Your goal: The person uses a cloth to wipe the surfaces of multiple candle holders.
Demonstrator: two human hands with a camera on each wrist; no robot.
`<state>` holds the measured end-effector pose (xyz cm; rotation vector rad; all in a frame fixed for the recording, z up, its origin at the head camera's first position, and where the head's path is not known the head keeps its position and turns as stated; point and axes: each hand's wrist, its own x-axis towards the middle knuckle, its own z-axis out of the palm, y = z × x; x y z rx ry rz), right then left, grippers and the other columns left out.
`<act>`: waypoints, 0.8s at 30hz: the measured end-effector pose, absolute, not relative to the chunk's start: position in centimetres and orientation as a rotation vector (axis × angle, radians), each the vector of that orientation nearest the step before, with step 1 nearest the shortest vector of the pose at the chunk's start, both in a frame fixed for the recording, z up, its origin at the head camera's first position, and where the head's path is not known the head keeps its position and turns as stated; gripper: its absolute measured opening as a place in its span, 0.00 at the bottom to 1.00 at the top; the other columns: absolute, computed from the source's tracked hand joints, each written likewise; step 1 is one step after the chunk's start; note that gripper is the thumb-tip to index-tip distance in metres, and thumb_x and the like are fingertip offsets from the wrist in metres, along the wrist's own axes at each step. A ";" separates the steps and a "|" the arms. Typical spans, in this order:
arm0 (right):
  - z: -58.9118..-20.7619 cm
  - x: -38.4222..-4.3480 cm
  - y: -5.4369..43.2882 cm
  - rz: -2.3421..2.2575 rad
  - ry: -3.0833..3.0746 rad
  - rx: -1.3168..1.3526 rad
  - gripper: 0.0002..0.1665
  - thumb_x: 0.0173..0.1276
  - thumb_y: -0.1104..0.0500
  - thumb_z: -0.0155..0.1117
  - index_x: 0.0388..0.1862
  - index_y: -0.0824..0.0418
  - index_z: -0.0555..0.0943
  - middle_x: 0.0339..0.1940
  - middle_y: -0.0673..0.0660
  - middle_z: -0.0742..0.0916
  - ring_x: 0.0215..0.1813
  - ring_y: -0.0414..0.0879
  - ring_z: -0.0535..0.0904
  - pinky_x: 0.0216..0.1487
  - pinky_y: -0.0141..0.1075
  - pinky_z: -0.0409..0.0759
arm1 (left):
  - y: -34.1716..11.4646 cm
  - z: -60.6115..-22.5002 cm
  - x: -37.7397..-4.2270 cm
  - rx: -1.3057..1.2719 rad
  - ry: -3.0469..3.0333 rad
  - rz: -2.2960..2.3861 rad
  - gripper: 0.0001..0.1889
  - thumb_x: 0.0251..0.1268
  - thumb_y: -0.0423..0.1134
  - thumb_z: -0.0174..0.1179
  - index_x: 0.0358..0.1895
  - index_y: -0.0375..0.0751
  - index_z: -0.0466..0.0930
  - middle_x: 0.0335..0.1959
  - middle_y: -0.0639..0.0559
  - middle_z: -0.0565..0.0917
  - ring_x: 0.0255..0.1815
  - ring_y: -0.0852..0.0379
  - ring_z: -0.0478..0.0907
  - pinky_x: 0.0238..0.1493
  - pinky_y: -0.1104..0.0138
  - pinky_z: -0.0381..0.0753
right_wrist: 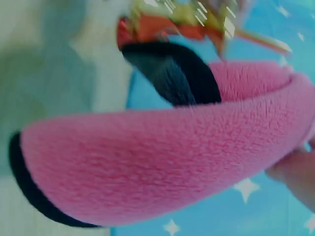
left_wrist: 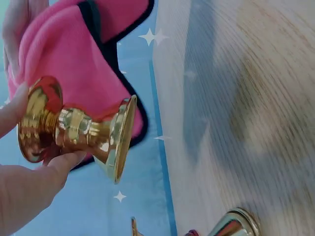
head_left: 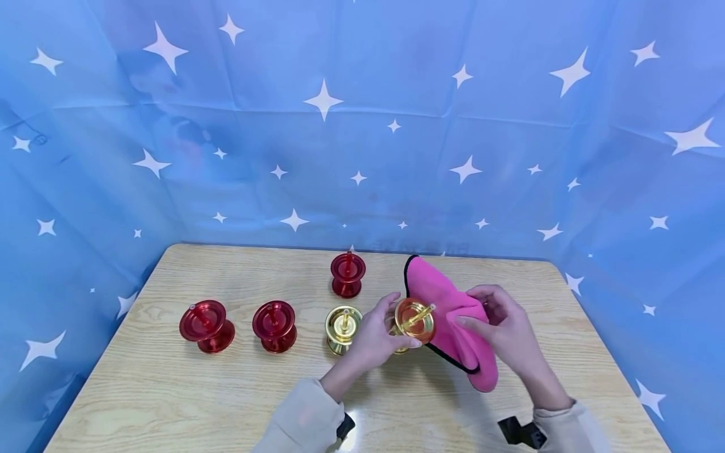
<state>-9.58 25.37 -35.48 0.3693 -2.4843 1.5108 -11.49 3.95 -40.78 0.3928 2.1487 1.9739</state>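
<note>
A gold candle holder point(head_left: 418, 328), with a shallow dish top, a pin standing up from its middle and a narrow waist, is lifted off the table. My left hand point(head_left: 374, 336) grips it by its flared end, thumb and fingers on opposite sides in the left wrist view. Close beside it my right hand point(head_left: 508, 333) pinches a folded pink cloth point(head_left: 436, 286) with black edging. The cloth hangs bunched from those fingers, behind the holder in the left wrist view. In the right wrist view the cloth point(right_wrist: 147, 162) covers most of the picture.
Another gold candle holder point(head_left: 343, 322) stands upright just left of my left hand. Red candle holders stand at the back point(head_left: 348, 269), left of centre point(head_left: 274, 322) and far left point(head_left: 206, 322) on the wooden table point(head_left: 170, 390). A blue star-patterned curtain point(head_left: 362, 145) rises behind.
</note>
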 end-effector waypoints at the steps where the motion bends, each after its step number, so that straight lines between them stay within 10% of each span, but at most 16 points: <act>1: -35.8 -9.5 24.7 1.483 -2.475 0.334 0.22 0.50 0.71 0.69 0.45 0.67 0.74 0.32 0.55 0.80 0.29 0.40 0.75 0.26 0.28 0.75 | 4.0 -40.7 -11.4 0.389 2.167 1.977 0.43 0.41 0.31 0.72 0.65 0.33 0.59 0.55 0.43 0.73 0.57 0.50 0.71 0.56 0.67 0.71; 10: -39.3 -8.2 21.1 1.305 -2.460 0.484 0.22 0.53 0.71 0.67 0.49 0.63 0.78 0.50 0.59 0.77 0.46 0.39 0.72 0.40 0.29 0.76 | 3.9 -41.0 -11.3 0.361 2.227 2.041 0.39 0.41 0.28 0.71 0.62 0.33 0.64 0.51 0.43 0.75 0.46 0.54 0.76 0.40 0.72 0.78; 24: -38.9 -8.8 21.9 1.150 -2.454 0.660 0.19 0.45 0.75 0.70 0.40 0.66 0.82 0.43 0.62 0.81 0.35 0.39 0.76 0.24 0.29 0.77 | 2.8 -41.0 -11.2 0.633 2.144 1.830 0.38 0.42 0.32 0.71 0.62 0.36 0.66 0.55 0.45 0.74 0.52 0.57 0.74 0.48 0.75 0.74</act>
